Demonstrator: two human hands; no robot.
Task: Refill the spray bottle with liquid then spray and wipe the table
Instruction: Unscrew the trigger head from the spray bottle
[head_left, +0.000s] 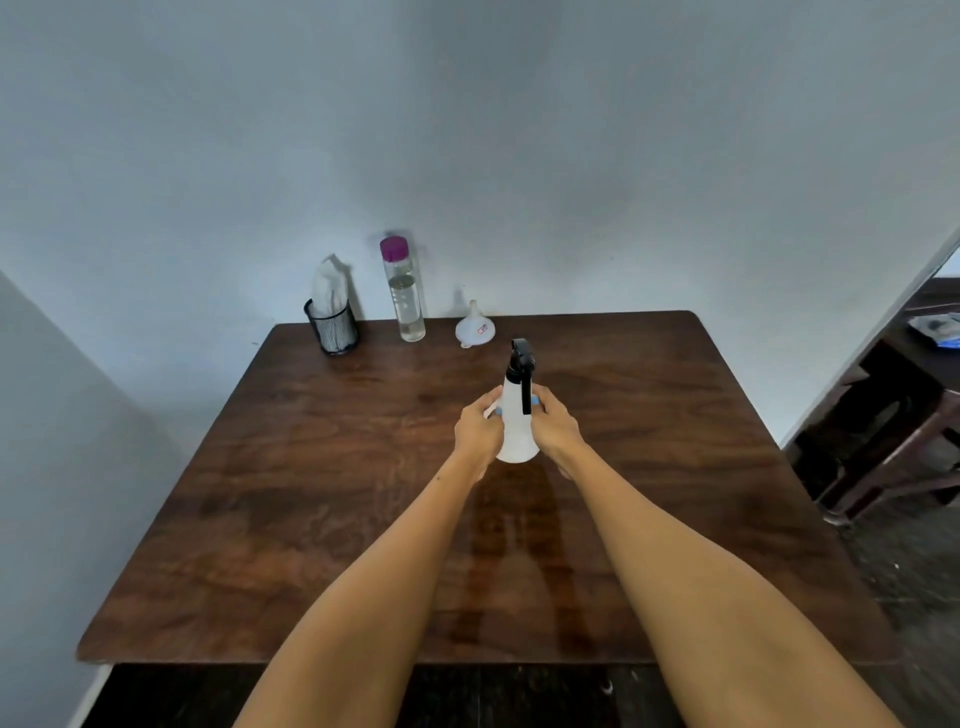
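Note:
A white spray bottle (517, 431) with a black trigger head stands upright near the middle of the brown wooden table (322, 519). My left hand (477, 431) grips its left side and my right hand (555, 426) grips its right side. At the back of the table stands a clear bottle (405, 299) with a purple cap, partly filled with clear liquid. A small white funnel (474, 327) lies to its right. A black mesh cup (332, 327) at the back left holds a white cloth (328, 288).
The table is pushed against a pale wall at the back, with another wall close on the left. Dark wooden furniture (893, 415) stands to the right of the table on a dark floor.

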